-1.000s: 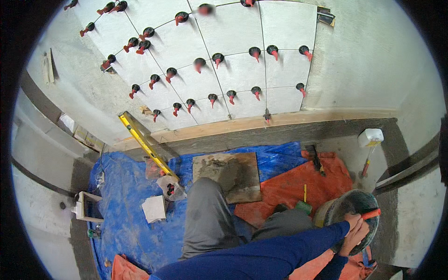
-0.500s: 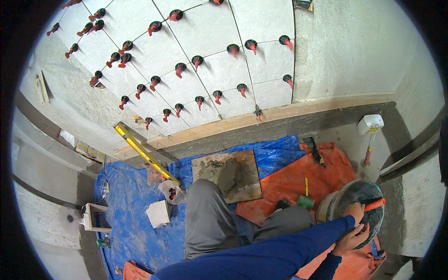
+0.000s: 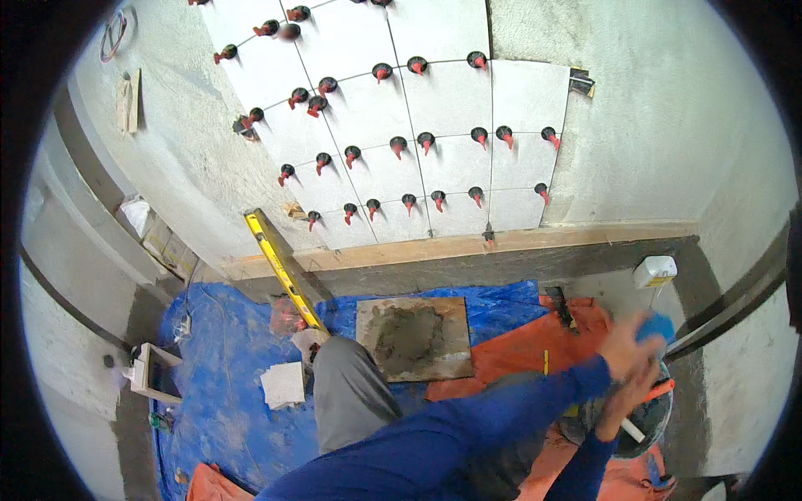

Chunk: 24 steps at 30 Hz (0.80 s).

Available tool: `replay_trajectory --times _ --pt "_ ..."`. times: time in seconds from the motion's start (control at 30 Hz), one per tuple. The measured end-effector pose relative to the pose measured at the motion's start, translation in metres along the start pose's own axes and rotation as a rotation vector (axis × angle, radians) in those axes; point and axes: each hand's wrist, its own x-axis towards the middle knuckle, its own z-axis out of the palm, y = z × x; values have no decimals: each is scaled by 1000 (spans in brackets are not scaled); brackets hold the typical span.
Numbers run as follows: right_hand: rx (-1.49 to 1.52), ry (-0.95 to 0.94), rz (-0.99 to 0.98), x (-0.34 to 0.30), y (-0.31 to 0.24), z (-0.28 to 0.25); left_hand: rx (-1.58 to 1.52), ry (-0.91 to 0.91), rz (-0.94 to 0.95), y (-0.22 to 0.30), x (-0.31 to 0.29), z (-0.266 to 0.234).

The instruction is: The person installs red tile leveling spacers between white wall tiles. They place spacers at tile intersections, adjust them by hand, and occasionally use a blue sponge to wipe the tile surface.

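Both my hands are over the dark bucket (image 3: 656,420) at the right. My left hand (image 3: 625,349) reaches across and closes on a small blue object (image 3: 656,328), too blurred to name. Just below it, touching or almost touching, is my right hand (image 3: 630,394); motion smears its fingers, and what they hold is unclear. An orange handle (image 3: 658,390) and a white handle (image 3: 632,430) stick out at the bucket, near my right hand.
Ahead, large pale tiles (image 3: 451,100) with red-and-black levelling clips cover the wall above a wooden batten (image 3: 401,250). Dark mortar (image 3: 408,336) lies on a board (image 3: 456,326). A yellow spirit level (image 3: 284,271) leans left, near light tile pieces (image 3: 284,386) on blue tarp (image 3: 217,359).
My hands have risen from inside the bucket, and the blue object now shows in my left hand. A white handle has come into sight. The whole view has shifted.
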Motion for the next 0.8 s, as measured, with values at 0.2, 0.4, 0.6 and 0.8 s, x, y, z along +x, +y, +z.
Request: replay_trajectory --times 0.2,0.4,0.6,0.8 --pt "293 -745 18 -6 -134 182 -468 277 -225 1 -64 -232" --pt "154 -672 -16 -68 -157 299 -287 323 -519 -1 -126 -353" --pt "-128 -301 -258 -76 -177 379 -252 450 -367 -5 -148 -408" --pt "-227 -68 -469 -51 -188 456 -379 451 -311 14 -160 -437"
